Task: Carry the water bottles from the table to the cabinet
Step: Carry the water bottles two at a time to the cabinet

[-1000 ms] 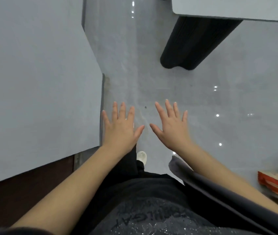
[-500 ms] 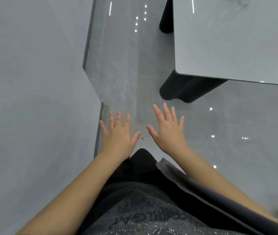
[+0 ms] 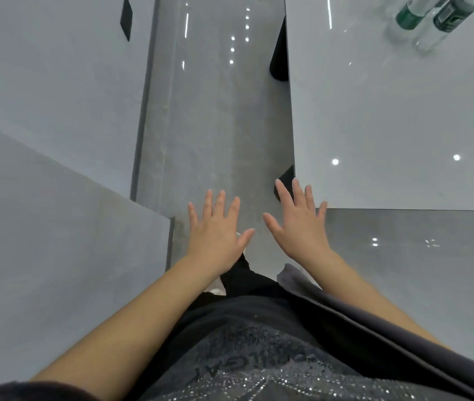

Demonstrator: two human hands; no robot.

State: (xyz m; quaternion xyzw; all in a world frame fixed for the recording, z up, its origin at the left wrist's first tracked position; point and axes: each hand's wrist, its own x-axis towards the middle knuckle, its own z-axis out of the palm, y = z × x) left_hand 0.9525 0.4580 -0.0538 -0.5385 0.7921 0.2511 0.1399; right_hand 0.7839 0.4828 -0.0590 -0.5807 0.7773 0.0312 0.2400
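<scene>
both hands empty, left hand [image 3: 215, 233] and right hand [image 3: 299, 224] with fingers spread apart above the floor; two water bottles [image 3: 426, 18] stand on the bench [image 3: 389, 117]

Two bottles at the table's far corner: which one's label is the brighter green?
The left bottle: its label band is bright green. The right bottle beside it wears a darker green, almost black label. Both hands are empty, far short of them.

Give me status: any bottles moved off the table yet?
Done: nothing visibly moved. In hand: nothing; left hand and right hand are open and empty above the floor. Left: two water bottles stand on the table, at its far end.
</scene>
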